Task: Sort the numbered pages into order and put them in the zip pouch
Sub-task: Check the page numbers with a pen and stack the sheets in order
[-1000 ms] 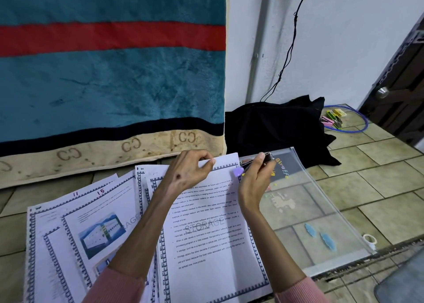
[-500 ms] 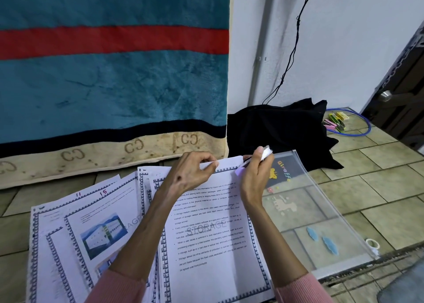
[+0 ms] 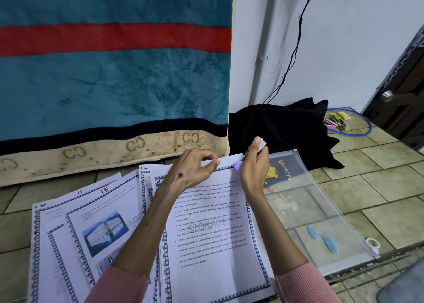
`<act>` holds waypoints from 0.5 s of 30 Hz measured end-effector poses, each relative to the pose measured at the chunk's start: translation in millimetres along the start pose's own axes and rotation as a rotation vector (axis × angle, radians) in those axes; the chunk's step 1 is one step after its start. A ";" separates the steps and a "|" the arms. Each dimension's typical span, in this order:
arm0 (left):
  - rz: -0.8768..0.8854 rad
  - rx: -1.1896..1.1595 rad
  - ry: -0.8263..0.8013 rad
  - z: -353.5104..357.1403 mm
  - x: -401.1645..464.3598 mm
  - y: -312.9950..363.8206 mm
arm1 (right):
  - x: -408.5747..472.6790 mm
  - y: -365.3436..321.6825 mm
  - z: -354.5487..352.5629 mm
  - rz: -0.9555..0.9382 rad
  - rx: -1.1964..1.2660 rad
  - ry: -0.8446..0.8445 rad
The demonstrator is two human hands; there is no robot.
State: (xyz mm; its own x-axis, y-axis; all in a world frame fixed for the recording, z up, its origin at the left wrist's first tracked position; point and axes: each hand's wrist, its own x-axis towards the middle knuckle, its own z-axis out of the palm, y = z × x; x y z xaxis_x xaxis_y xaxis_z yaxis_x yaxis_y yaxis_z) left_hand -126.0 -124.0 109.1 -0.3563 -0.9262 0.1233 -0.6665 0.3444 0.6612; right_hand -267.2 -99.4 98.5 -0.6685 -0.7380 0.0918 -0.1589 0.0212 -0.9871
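Observation:
Printed pages with dotted blue borders lie fanned on the tiled floor. The top page (image 3: 213,229) carries a faint "STORAGE" watermark. My left hand (image 3: 190,172) pinches its upper edge. My right hand (image 3: 253,172) grips a thin pen (image 3: 261,145), whose purple tip rests at the page's top right corner. To the left lie pages hand-marked 11 (image 3: 79,192) and 15 (image 3: 104,190). The clear zip pouch (image 3: 325,213), printed with a giraffe picture, lies flat just right of the stack, partly behind my right wrist.
A teal, red and beige blanket (image 3: 114,85) hangs behind the pages. A black cloth (image 3: 282,128) is heaped against the white wall. A blue hoop with coloured clips (image 3: 337,121) lies at the far right, by a dark door (image 3: 403,89). A small tape roll (image 3: 372,243) sits by the pouch's corner.
My right hand has lifted slightly and tilted the pen's back end upward, with the tip staying at the page corner. My left hand keeps its pinch on the page edge.

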 end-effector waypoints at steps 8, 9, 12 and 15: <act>0.010 -0.022 -0.006 0.2 0.8 -3.3 | 2.8 -1.1 2.4 -0.019 -0.031 0.029; 0.009 -0.020 -0.006 -0.3 0.8 -3.3 | 3.1 -1.0 2.7 -0.019 -0.030 0.029; 0.020 -0.006 -0.001 -1.9 1.6 -3.0 | 3.0 -1.7 3.5 -0.015 -0.017 0.036; 0.023 0.001 -0.004 -1.5 2.3 -2.8 | 2.6 -1.6 3.8 -0.018 -0.008 0.044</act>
State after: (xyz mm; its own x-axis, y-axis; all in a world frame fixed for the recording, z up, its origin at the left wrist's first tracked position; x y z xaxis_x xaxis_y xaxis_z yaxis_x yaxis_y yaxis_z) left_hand -123.9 -127.3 108.7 -0.3746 -0.9172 0.1353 -0.6586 0.3660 0.6575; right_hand -265.9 -104.0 99.8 -0.6967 -0.7081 0.1150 -0.1768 0.0141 -0.9841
